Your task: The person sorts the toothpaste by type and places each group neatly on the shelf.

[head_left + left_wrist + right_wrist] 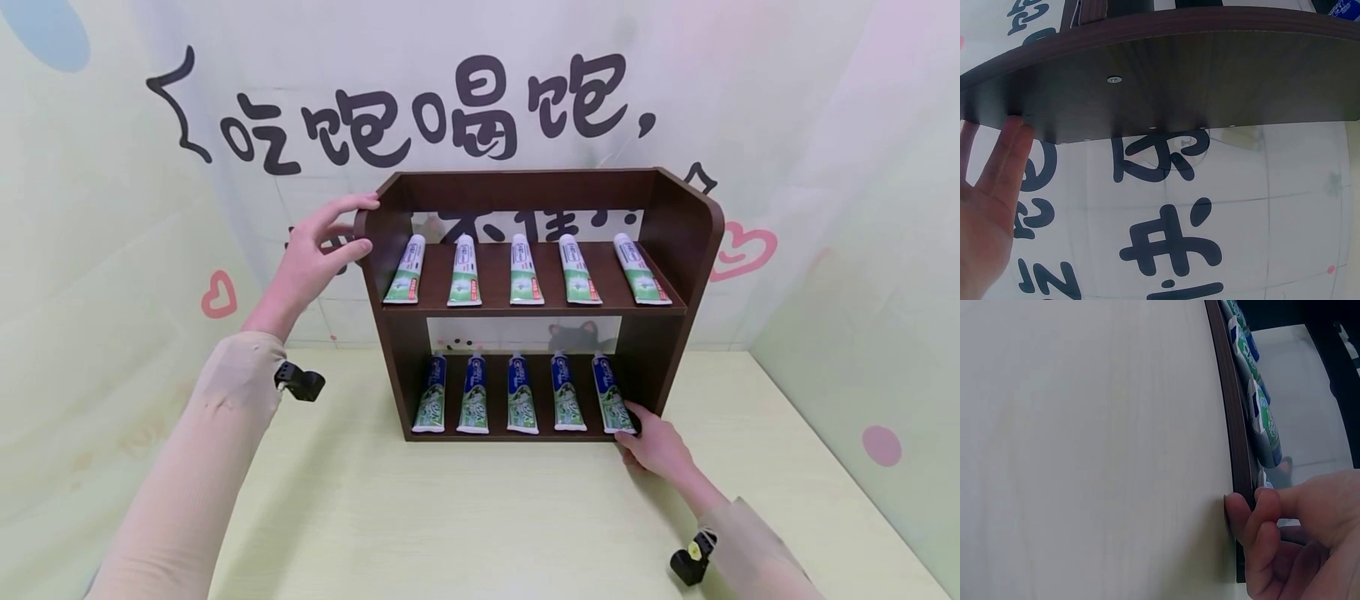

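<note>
A dark brown two-tier shelf [693,275] stands on the table. White and green toothpaste tubes [527,271] lie spaced out on its upper board, caps to the back; blue and green tubes [521,396] lie likewise below. My left hand [306,260] touches the shelf's left side panel [1210,75], its fingers fairly straight. At the lower right, my right hand [660,448] pinches the bottom end of the rightmost blue and green toothpaste tube [609,385]. In the right wrist view, curled fingers [1263,547] hide most of that tube beside the shelf's front edge [1235,419].
Pale wood-look tabletop [480,517] extends in front of the shelf. Behind it hangs a light backdrop [480,33] with large black characters, and similar sheets close in both sides. A small black camera [300,381] sits on each wrist.
</note>
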`<state>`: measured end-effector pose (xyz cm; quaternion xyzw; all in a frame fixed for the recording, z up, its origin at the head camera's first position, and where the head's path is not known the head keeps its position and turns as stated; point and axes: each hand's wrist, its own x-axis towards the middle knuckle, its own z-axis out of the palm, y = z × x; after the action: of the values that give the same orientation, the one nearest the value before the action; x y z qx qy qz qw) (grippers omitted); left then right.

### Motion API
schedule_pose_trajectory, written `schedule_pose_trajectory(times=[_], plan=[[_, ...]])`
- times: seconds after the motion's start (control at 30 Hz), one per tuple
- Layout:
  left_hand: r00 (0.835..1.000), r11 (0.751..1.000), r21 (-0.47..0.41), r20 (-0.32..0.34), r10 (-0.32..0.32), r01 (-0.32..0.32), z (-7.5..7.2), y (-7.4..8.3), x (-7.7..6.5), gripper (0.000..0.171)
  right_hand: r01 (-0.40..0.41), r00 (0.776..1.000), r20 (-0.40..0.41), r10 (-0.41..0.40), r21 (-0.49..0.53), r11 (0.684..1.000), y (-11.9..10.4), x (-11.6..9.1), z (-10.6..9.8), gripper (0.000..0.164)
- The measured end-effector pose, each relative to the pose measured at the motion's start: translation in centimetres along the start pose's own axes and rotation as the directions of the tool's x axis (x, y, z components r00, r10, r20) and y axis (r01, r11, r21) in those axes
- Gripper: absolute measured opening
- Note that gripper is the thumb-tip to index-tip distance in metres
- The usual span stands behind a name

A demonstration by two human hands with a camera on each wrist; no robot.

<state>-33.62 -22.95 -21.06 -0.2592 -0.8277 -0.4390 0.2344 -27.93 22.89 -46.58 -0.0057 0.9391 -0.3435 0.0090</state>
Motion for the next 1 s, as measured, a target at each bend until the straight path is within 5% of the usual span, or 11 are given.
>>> schedule_pose_trajectory(times=[1.0], plan=[[1.0,1.0,-0.008,-0.011,0.028,-0.028,0.1,-0.13,0.04,0.047,-0.027,1.0,-0.014,0.027,0.019,0.999,-0.03,0.5,0.09,0.062]])
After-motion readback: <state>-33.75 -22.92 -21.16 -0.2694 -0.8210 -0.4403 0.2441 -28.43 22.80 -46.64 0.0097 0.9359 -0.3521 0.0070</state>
